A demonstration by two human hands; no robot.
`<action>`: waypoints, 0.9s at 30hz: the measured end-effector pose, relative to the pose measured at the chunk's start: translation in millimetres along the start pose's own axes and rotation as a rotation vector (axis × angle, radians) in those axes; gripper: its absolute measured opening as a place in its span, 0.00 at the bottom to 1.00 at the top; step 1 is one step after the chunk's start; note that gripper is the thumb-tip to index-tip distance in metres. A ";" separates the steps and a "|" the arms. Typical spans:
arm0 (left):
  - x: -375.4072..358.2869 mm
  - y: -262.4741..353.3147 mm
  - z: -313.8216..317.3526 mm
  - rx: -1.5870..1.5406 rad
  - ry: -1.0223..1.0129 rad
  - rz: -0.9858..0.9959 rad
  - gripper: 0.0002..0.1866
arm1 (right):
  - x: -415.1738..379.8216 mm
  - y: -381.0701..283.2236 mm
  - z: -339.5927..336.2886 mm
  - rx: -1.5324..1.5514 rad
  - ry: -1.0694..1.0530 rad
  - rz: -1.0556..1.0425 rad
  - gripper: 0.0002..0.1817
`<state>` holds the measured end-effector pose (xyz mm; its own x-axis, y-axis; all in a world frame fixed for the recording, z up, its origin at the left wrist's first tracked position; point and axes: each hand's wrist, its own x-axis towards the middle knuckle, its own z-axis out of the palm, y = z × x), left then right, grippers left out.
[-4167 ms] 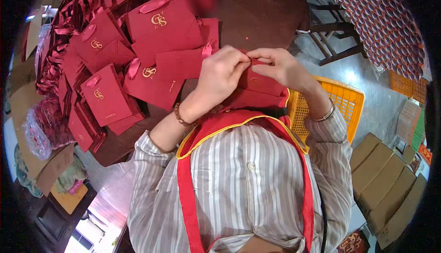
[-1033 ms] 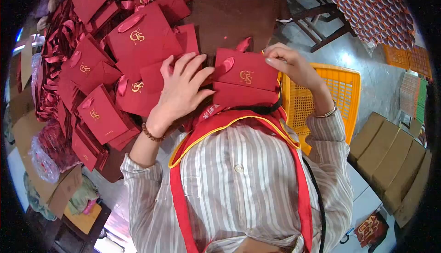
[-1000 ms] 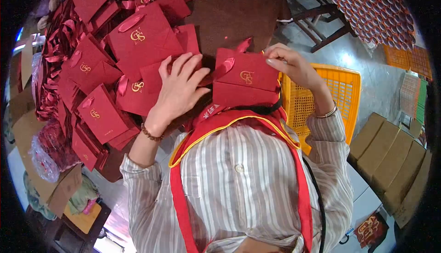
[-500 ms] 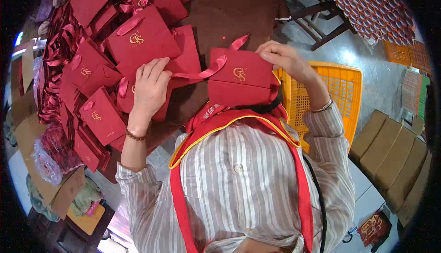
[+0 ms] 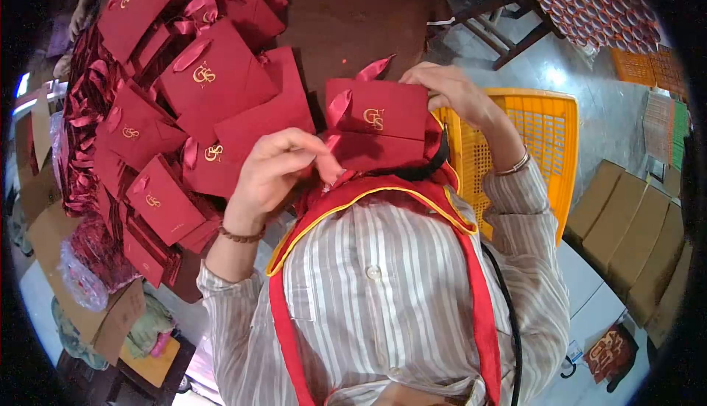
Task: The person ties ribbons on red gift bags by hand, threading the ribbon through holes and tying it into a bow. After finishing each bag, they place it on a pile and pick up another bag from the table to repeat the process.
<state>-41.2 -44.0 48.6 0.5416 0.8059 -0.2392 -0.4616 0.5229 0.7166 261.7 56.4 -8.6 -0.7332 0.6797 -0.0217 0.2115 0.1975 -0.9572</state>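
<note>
A red paper gift bag [image 5: 377, 104] with gold lettering is in front of my chest, over the dark table edge. My right hand [image 5: 453, 93] grips its upper right corner. A satin ribbon [image 5: 339, 107] comes out at the bag's left side, and another ribbon end [image 5: 374, 68] sticks up behind it. My left hand [image 5: 283, 166] is left of the bag, at the top of the red apron [image 5: 368, 185]. Its thumb and fingers are bent together near the hanging ribbon; what they pinch, if anything, is hidden.
Several matching red bags [image 5: 221, 74] with ribbons are heaped on the brown table [image 5: 346, 15] to the left. A yellow plastic crate [image 5: 541, 148] stands on the right, with cardboard boxes [image 5: 626, 222] beyond it. A plastic-wrapped bundle [image 5: 88, 273] lies lower left.
My left hand has moved down and right, from the stretched ribbon to the apron's top edge. The ribbon no longer stretches left. My right hand still holds the bag.
</note>
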 end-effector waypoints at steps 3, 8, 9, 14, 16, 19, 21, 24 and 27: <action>15.3 -0.7 22.3 -0.191 0.005 0.018 0.14 | 2.0 -9.2 -4.3 -0.271 -0.029 -0.256 0.17; 43.3 -14.6 28.9 0.271 0.150 0.244 0.19 | -1.5 -5.8 -0.6 -0.057 0.003 -0.321 0.16; 44.7 -12.4 32.3 0.375 0.254 0.178 0.18 | -2.1 -16.4 1.3 -0.056 0.004 -0.321 0.16; 53.5 -24.3 25.1 1.449 0.370 0.541 0.07 | -8.6 -40.4 8.3 0.156 0.079 0.175 0.14; 58.1 -21.2 35.0 1.705 0.396 0.811 0.06 | -8.7 -44.5 9.2 0.170 0.092 0.213 0.13; 56.2 -31.5 31.5 1.544 0.238 0.696 0.11 | -7.6 -42.5 10.7 0.116 0.103 0.198 0.13; 48.1 -27.0 42.6 1.224 0.156 0.343 0.20 | -7.6 -39.7 11.3 0.048 0.110 0.153 0.13; 48.0 -33.6 40.4 1.159 0.055 0.299 0.20 | -9.1 -38.9 12.5 -0.047 0.118 0.096 0.13; 46.0 -36.8 42.7 1.087 0.033 0.147 0.13 | -9.5 -41.0 14.3 -0.161 0.143 0.041 0.13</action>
<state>30.7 -38.0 39.2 0.5057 0.8557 -0.1096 0.3541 -0.0900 0.9309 250.8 31.8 26.7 -0.6252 0.7804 -0.0076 0.3481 0.2701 -0.8977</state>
